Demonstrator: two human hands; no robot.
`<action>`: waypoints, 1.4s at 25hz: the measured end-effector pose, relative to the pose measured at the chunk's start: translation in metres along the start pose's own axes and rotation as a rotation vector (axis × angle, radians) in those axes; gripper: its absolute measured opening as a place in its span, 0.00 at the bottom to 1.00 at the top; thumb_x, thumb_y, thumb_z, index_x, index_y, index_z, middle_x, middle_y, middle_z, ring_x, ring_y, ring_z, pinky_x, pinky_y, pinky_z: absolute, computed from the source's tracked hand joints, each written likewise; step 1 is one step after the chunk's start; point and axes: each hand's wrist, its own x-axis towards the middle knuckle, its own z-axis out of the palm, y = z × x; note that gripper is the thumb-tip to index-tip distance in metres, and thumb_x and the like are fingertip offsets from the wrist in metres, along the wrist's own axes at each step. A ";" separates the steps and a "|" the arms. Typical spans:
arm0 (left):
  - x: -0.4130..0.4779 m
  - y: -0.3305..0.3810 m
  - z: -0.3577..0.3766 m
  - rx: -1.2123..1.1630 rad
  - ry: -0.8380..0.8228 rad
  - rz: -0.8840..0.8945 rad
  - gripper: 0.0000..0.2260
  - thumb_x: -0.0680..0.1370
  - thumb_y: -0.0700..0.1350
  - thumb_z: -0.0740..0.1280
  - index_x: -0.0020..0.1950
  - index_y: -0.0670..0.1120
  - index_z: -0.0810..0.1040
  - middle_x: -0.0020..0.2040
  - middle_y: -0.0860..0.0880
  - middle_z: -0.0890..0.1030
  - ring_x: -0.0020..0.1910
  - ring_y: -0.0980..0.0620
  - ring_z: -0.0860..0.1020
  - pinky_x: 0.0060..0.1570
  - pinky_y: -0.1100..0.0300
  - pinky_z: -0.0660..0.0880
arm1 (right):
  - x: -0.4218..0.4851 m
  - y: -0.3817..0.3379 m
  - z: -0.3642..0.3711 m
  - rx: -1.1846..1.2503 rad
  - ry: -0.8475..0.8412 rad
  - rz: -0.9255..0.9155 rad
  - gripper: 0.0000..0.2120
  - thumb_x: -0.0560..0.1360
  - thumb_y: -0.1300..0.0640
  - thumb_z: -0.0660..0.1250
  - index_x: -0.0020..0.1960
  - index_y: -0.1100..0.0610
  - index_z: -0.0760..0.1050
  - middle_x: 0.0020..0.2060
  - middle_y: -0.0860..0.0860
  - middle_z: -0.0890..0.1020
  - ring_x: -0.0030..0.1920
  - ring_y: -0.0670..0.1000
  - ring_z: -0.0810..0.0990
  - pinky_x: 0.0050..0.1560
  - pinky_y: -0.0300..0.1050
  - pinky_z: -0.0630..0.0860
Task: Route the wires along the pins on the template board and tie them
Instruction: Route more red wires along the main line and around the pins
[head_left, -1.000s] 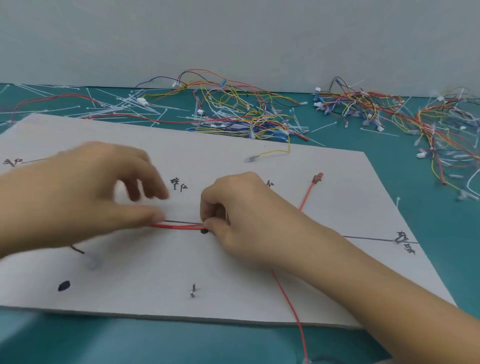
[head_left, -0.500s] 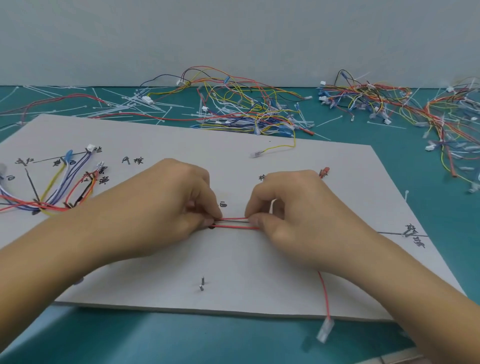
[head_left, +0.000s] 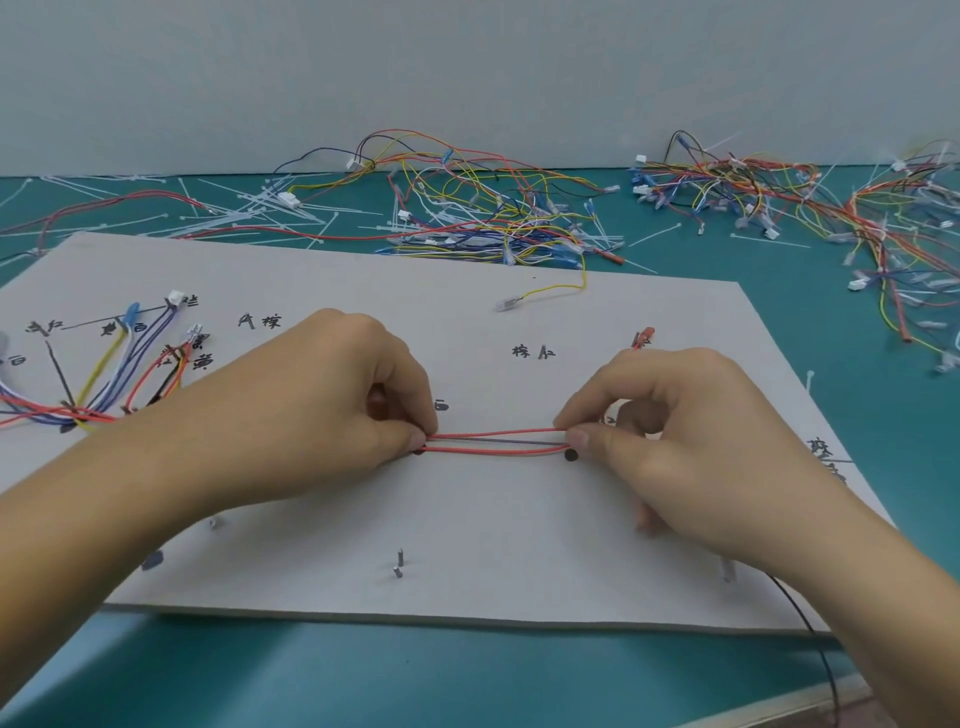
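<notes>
Head view: left hand and right hand pinch taut parallel wires, two red, one dark.

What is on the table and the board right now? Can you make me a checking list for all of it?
Surface: teal table with a grey template board lying flat on it.
Job's things: stretched wires, two red and one dark, run across the board; a wire bundle fans out at its left; a pin stands near the front edge.
Clutter: loose white cable ties and tangled wire piles behind the board.
Grippers: left hand and right hand each pinch one end of the stretched wires.
Cables: a black cable at the lower right; a yellow wire lies on the board.
Surroundings: plain pale wall.
</notes>
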 end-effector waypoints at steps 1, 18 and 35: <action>-0.001 0.002 0.001 0.037 0.030 -0.009 0.06 0.71 0.47 0.77 0.40 0.59 0.86 0.36 0.62 0.82 0.41 0.60 0.80 0.43 0.60 0.78 | -0.001 0.001 -0.002 0.013 0.014 0.017 0.11 0.75 0.63 0.74 0.38 0.49 0.85 0.33 0.46 0.79 0.25 0.50 0.75 0.20 0.44 0.77; 0.038 0.065 0.052 -0.036 0.025 0.110 0.02 0.73 0.47 0.74 0.43 0.54 0.87 0.32 0.58 0.79 0.34 0.61 0.79 0.35 0.63 0.75 | 0.009 0.013 -0.017 -0.120 -0.045 0.098 0.08 0.70 0.55 0.79 0.36 0.52 0.80 0.24 0.48 0.79 0.22 0.44 0.72 0.23 0.32 0.66; 0.032 0.062 0.059 -0.104 0.096 0.011 0.02 0.73 0.49 0.74 0.40 0.56 0.87 0.31 0.60 0.79 0.33 0.64 0.77 0.32 0.69 0.68 | 0.057 0.017 -0.034 0.414 -0.197 0.109 0.04 0.74 0.61 0.74 0.42 0.59 0.86 0.39 0.55 0.85 0.26 0.50 0.78 0.22 0.40 0.73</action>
